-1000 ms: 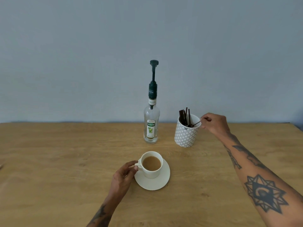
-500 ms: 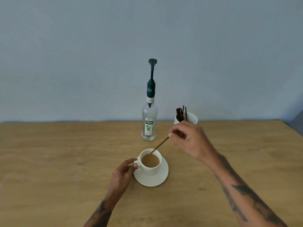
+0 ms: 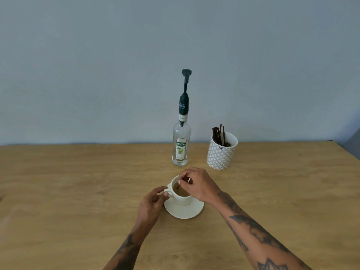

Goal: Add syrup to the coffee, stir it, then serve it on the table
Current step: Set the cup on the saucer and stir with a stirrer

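Plain blue-grey wall behind, wooden table (image 3: 78, 191) up front. Sitting near the middle: white cup (image 3: 182, 198) on a matching saucer (image 3: 187, 211), w/ light brown milky coffee (image 3: 182, 191) inside, filled prob a bit over halfway. Left hand (image 3: 153, 205) pinched on the cup's handle at its left side, thumb & fingertips closed round it. Right hand (image 3: 196, 184) hovering over the cup's rim, fingers clamped on a thin dark stirrer (image 3: 182, 181) that's tilted, lower end dipped into the coffee. Further back, apart from the cup: clear glass syrup bottle (image 3: 181, 145) standing upright, green-and-white label, dark green pump on top w/ the plunger up. Looks nearly empty, only a bit of liquid at the base. Just right of it, not touching: white pot (image 3: 221, 155) w/ grey diamond pattern, holding a bunch of dark stirrers (image 3: 219, 135) leaning toward its left side, tips poking above the rim.
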